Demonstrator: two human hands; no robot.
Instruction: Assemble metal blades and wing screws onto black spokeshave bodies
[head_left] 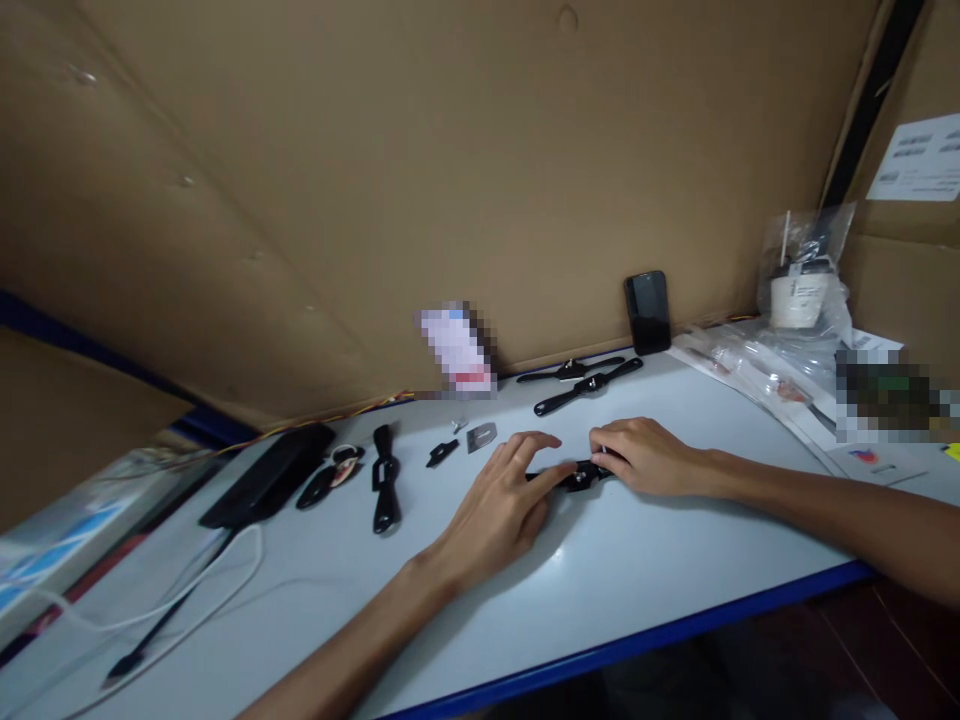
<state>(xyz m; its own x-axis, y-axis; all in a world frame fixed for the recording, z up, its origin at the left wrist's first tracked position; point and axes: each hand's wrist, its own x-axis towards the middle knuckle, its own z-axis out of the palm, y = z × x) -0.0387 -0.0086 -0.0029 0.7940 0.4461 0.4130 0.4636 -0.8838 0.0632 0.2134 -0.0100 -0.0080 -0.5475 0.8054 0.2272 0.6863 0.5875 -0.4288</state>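
A black spokeshave (582,476) lies low over the table between my two hands. My left hand (504,492) is at its left handle, one finger pressing on it and the others stretched past it. At the right end my right hand (637,455) is closed, fingertips pinched by the handle; a small pale bit between them is too small to name. Left of my hands lie a flat metal blade (481,436), a small black cap piece (442,453), small screws (458,426) and a black spokeshave body (385,480).
Two more spokeshaves (589,386) lie at the back. A phone (648,312) leans on the cardboard wall (480,180). Leftward are a black case (270,478), dark-handled scissors or similar (319,485) and a white cable (247,570). Plastic bags (750,370) and a wrapped cup (797,298) stand right.
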